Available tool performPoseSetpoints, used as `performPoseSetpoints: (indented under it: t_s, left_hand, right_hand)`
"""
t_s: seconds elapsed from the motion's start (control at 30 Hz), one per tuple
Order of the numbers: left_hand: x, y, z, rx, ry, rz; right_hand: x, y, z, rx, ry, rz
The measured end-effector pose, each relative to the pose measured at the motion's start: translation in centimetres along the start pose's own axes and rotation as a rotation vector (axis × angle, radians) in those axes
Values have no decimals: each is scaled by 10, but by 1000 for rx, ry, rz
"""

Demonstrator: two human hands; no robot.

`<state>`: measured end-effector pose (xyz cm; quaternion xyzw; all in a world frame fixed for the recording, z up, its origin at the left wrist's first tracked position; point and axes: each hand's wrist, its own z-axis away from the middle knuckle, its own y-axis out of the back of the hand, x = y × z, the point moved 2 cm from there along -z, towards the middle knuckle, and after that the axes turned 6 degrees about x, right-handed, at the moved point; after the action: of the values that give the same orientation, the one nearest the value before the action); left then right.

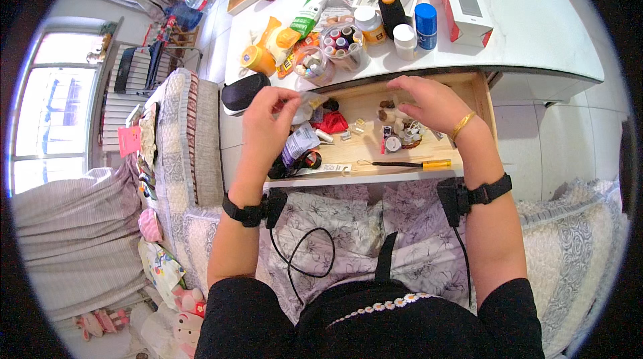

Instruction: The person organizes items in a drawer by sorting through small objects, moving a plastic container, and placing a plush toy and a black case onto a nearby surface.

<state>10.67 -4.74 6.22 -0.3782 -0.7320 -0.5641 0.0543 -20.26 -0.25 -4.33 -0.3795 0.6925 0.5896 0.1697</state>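
My left hand [271,115] is over the left side of an open wooden drawer [364,143]. Its thumb and forefinger pinch a clear plastic bag [312,101]. Under and beside the bag are a red cloth pouch [331,122] and a purple-and-white packet [300,142]. Above the drawer's right side, my right hand [434,103] has its fingers apart and appears to hold nothing. Close to its fingertips sits a small brown-and-white plush figure [391,114]. Below that are a small round container [393,144] and a beaded bracelet [413,145], partly covered by other trinkets.
A yellow stick with a black strap [436,164] lies along the drawer's front. On the white tabletop [527,22] stand a tub of thread spools [345,50], white bottles [405,42], a blue-capped can [426,26] and a red-and-white box [464,5]. A black case [245,94] is at the left corner.
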Motion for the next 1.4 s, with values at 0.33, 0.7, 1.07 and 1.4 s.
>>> performPoseSetpoints:
  t_s: [0.33, 0.7, 1.07, 1.4]
  left_hand:
    - [-14, -3, -66, 174, 41, -65]
    - [-31, -36, -90, 207, -159, -241]
    - [-35, -43, -73, 153, -437, -330]
    - [-35, -48, -77, 4, -385, -404]
  right_hand:
    - [-3, 1, 0, 0, -17, -8]
    - [-4, 3, -1, 1, -26, -3]
    - [-6, 2, -1, -10, -29, 18]
    - [-3, 2, 0, 11, -1, 2]
